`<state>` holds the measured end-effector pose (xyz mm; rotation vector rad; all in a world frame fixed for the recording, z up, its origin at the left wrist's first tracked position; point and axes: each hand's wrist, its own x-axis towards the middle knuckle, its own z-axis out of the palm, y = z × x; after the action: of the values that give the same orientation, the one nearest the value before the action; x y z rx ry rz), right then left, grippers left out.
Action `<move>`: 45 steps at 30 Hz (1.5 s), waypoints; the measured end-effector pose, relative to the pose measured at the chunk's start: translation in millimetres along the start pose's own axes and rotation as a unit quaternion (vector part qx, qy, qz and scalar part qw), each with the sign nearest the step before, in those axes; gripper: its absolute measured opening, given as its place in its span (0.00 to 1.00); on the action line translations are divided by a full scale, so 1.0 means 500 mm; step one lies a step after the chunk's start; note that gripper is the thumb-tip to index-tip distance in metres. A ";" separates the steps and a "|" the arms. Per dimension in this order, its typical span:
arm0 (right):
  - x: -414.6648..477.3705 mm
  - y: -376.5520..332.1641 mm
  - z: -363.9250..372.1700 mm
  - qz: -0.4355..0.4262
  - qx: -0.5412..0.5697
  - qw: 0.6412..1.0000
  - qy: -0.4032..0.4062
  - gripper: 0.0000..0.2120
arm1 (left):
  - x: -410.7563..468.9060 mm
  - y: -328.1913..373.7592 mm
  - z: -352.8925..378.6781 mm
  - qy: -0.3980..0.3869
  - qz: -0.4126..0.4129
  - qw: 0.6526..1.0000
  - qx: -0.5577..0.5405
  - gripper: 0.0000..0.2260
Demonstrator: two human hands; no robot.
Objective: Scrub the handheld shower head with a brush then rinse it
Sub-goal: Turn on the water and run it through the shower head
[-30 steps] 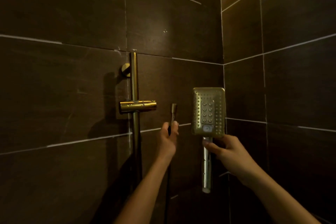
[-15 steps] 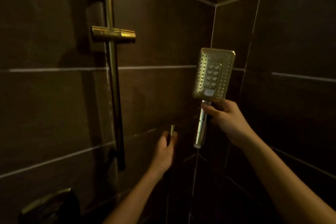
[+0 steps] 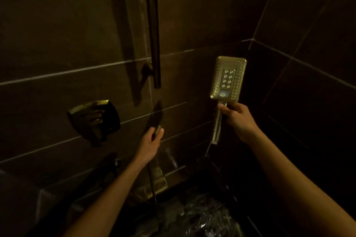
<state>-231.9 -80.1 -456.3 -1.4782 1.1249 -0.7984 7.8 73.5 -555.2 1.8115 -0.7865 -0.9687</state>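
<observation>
A gold rectangular shower head (image 3: 228,78) is held upright at centre right, its nozzle face toward me. My right hand (image 3: 236,116) grips its handle just below the head, and the handle's lower end (image 3: 215,136) sticks out bare beneath my fist. My left hand (image 3: 151,143) is lower and to the left, near the wall. It holds the metal end of the dark hose (image 3: 158,130), which hangs down from my fingers. The hose end and the handle are apart. No brush shows in view.
A dark slide rail (image 3: 153,25) runs down the tiled wall. A square gold valve plate (image 3: 94,119) sits left of my left hand. A gold spout (image 3: 158,181) is below it, and water ripples in the dark tub (image 3: 198,215) at the bottom.
My view has tilted downward, bringing the valve plate and the water into sight. Both hands keep their holds; the left hand with the hose end has stayed low, apart from the shower head.
</observation>
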 end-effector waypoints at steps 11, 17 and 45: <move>0.007 0.156 0.210 0.096 0.022 0.993 -0.057 0.09 | 0.085 -0.195 -0.244 0.080 -0.109 0.987 0.092 0.14; 0.014 0.171 0.274 0.119 0.025 0.991 -0.053 0.09 | 0.146 -0.211 -0.307 0.088 -0.120 0.983 0.109 0.16; -0.020 0.175 0.286 0.222 0.083 0.972 -0.004 0.11 | 0.030 -0.157 -0.141 0.012 -0.114 0.985 0.125 0.17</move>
<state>-124.5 -21.0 -571.0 -1.0358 1.2884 -0.5559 84.7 120.7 -611.8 2.1642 -0.7228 -1.0271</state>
